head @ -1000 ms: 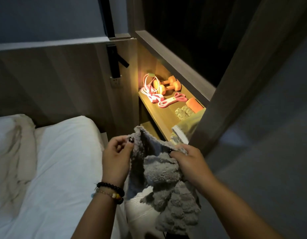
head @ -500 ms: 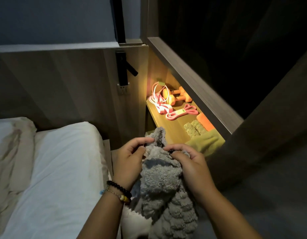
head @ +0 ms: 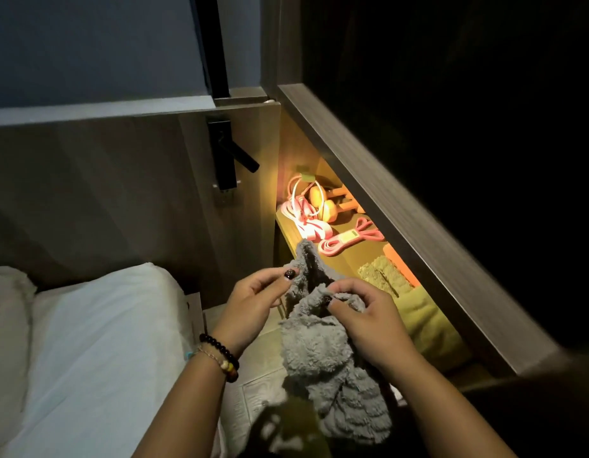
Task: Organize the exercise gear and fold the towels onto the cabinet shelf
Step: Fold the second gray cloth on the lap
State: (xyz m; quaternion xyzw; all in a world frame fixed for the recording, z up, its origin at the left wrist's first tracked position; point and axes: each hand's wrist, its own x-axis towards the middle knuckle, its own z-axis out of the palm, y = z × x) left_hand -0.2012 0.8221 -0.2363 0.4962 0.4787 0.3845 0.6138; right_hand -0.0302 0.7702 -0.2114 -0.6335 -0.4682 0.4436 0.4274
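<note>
A fluffy grey towel (head: 322,352) hangs bunched between my hands in front of the lit cabinet shelf (head: 349,256). My left hand (head: 253,305) pinches its upper edge, and my right hand (head: 365,322) grips a fold just to the right. On the shelf lie orange dumbbells (head: 326,203) at the back, a pink jump rope (head: 303,216), a pink resistance band (head: 349,239), an orange roll (head: 398,262), a folded olive towel (head: 382,276) and a yellow-green towel (head: 428,322) nearest me.
A bed with white sheets (head: 88,342) fills the lower left. A black wall fitting (head: 225,153) hangs on the wooden panel beside the shelf. A thick wooden cabinet edge (head: 418,226) overhangs the shelf on the right. Pale floor tiles (head: 250,391) show below.
My hands have come closer together on the grey towel, gathering it into a tighter bunch. The view has shifted, so the shelf sits further right.
</note>
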